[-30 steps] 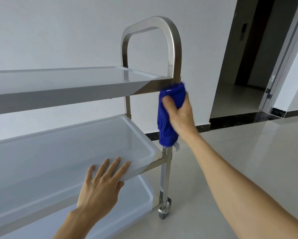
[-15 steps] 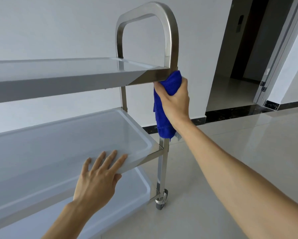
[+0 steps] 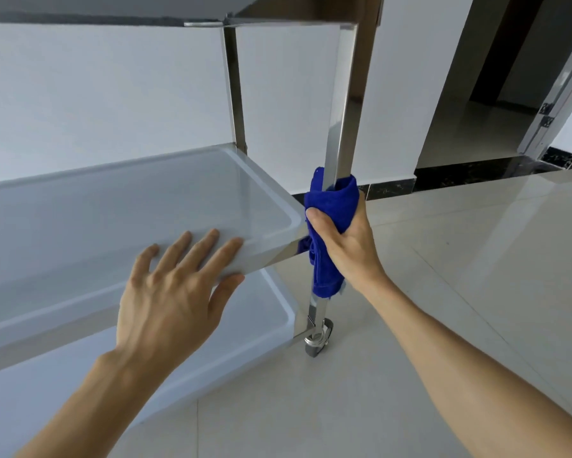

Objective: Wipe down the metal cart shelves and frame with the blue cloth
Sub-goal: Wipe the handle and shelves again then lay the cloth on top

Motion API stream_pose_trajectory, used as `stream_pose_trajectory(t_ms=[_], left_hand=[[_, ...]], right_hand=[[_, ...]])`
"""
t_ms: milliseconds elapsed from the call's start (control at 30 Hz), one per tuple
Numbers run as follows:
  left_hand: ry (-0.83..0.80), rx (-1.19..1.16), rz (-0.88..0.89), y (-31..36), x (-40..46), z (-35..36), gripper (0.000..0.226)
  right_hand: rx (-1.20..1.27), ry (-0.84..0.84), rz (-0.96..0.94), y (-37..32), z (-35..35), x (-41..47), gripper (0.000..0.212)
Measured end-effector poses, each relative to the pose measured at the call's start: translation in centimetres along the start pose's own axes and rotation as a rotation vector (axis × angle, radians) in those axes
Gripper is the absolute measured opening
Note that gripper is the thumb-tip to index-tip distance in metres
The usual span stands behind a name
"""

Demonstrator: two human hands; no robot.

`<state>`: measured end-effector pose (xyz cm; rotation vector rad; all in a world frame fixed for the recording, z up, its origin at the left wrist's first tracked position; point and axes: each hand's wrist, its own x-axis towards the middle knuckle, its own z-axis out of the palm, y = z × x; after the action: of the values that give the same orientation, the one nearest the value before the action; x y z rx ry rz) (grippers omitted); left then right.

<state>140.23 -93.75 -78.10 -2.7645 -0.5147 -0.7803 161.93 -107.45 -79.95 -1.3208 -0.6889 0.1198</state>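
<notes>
The metal cart fills the left half of the view, with a middle shelf (image 3: pixel 112 206) and a bottom shelf (image 3: pixel 255 328) below it; only the underside of the top shelf (image 3: pixel 278 11) shows. My right hand (image 3: pixel 350 246) grips the blue cloth (image 3: pixel 334 200), which is wrapped around the cart's near upright post (image 3: pixel 341 104) at the corner of the middle shelf. The cloth's loose end hangs below my palm. My left hand (image 3: pixel 175 292) rests flat on the front rim of the middle shelf, fingers straight, thumb under the rim.
A caster wheel (image 3: pixel 317 342) sits at the foot of the post on the glossy tiled floor (image 3: pixel 460 292). A white wall stands behind the cart. An open doorway (image 3: pixel 496 77) with a dark threshold lies at the right.
My right hand has slid the cloth down the post from just under the top shelf to the middle shelf corner. The view has dropped lower. My left hand stays on the middle shelf rim.
</notes>
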Motion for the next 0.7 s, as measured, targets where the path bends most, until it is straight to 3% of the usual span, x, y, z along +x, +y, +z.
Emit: stream_pose_trajectory(t_ms=[300, 433, 533, 700], left_hand=[[0.153, 0.064, 0.014, -0.2, -0.6, 1.3, 0.044], [0.185, 0.051, 0.016, 0.2, -0.5, 1.5, 0.042], [0.195, 0.061, 0.011, 0.3, -0.9, 1.5, 0.043], [0.170, 0.038, 0.032, 0.4, -1.0, 1.3, 0.044]], right_hand=[[0.005, -0.058, -0.194, 4.5, -0.8, -1.1, 0.060], [-0.187, -0.084, 0.042, 10.4, -2.0, -4.9, 0.067], [-0.162, -0.086, 0.228, 14.6, -2.1, -8.3, 0.056], [-0.098, 0.011, 0.239, 13.0, -1.0, -8.5, 0.043]])
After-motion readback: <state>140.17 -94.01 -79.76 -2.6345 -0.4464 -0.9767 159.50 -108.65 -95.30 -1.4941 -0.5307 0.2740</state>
